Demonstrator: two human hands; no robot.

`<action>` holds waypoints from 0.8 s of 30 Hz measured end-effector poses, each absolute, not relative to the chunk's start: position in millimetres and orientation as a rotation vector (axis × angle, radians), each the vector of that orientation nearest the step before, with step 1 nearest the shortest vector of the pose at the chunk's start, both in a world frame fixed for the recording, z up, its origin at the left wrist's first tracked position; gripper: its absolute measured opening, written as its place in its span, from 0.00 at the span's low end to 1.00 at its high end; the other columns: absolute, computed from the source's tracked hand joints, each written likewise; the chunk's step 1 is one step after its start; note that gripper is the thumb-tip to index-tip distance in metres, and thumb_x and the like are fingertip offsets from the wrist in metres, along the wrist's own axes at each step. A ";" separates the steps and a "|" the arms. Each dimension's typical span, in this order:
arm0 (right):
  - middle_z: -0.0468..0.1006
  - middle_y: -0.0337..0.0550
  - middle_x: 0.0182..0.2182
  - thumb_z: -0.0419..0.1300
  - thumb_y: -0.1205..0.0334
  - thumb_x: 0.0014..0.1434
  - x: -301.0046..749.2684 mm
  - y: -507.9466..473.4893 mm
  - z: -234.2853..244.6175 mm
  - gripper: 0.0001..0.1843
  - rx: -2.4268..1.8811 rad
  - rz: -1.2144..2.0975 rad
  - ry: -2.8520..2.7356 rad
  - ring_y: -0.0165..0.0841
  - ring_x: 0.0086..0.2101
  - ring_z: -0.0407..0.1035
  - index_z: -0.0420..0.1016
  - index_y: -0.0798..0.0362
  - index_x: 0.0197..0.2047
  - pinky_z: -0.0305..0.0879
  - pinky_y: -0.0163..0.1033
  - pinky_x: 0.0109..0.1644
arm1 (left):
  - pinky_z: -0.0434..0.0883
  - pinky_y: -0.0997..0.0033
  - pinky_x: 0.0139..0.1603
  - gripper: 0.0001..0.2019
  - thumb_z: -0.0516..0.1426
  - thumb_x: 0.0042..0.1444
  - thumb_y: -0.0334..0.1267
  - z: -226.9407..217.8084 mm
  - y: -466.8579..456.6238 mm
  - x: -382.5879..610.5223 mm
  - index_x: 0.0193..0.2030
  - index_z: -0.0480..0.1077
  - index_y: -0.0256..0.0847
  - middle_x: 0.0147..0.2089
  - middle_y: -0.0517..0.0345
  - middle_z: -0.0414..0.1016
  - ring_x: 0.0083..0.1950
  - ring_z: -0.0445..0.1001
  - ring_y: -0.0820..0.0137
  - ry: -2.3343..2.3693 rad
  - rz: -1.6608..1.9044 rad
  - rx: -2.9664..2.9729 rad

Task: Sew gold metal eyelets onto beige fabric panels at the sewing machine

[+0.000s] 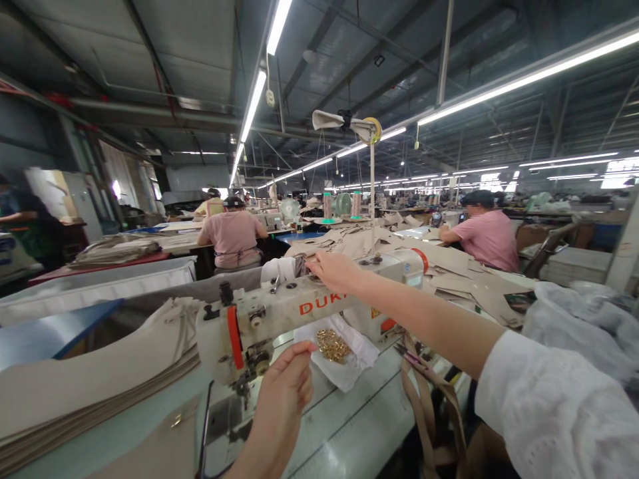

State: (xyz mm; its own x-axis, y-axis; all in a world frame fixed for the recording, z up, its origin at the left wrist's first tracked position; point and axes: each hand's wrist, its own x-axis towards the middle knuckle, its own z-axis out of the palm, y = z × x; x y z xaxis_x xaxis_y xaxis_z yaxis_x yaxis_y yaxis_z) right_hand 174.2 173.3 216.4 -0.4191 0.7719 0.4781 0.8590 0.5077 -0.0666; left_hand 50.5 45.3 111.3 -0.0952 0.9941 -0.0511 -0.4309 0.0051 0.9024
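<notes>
Nearest us, left hand: fingers curled in, thumb and forefinger pinched at the tips; we can't tell if a thread sits between them. Below it we see the pale desk. Low on the left, a beige piece with a small brass fitting on it, a stack of beige pieces behind.

Sewing machine: off-white, scuffed, red lettering partly covered by the right forearm, red strip on its head, orange ring at the far right end. It stands on the desk, just beyond the left hand and under the right hand, whose fingertips meet at the machine's top; we can't tell what they grip.

Brass bits lie heaped on white cloth, just right of the left hand. Further back we get two thread cones, then seated co-workers in pink.
</notes>
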 end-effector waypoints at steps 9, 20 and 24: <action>0.74 0.52 0.44 0.46 0.53 0.67 193.7 148.9 206.0 0.17 -1.235 -0.269 -2.271 0.39 0.46 0.67 0.65 0.57 0.49 0.60 0.41 0.48 | 0.40 0.81 0.16 0.16 0.65 0.33 0.43 112.1 46.6 48.6 0.29 0.69 0.38 0.12 0.78 0.46 0.13 0.41 0.85 0.986 1.429 0.792; 0.77 0.49 0.31 0.55 0.63 0.57 333.8 75.6 61.9 0.07 -1.890 -0.089 -2.301 0.39 0.33 0.71 0.72 0.56 0.32 0.60 0.38 0.34 | 0.42 0.81 0.16 0.07 0.60 0.39 0.38 96.2 56.8 52.2 0.26 0.68 0.39 0.13 0.76 0.46 0.14 0.41 0.84 0.959 1.445 0.844; 0.78 0.53 0.32 0.54 0.68 0.54 332.3 77.4 51.9 0.07 -2.059 -0.023 -2.250 0.42 0.35 0.73 0.72 0.56 0.33 0.61 0.39 0.36 | 0.42 0.81 0.16 0.06 0.59 0.37 0.37 95.8 58.4 54.2 0.24 0.67 0.40 0.13 0.76 0.45 0.14 0.41 0.84 0.975 1.451 0.856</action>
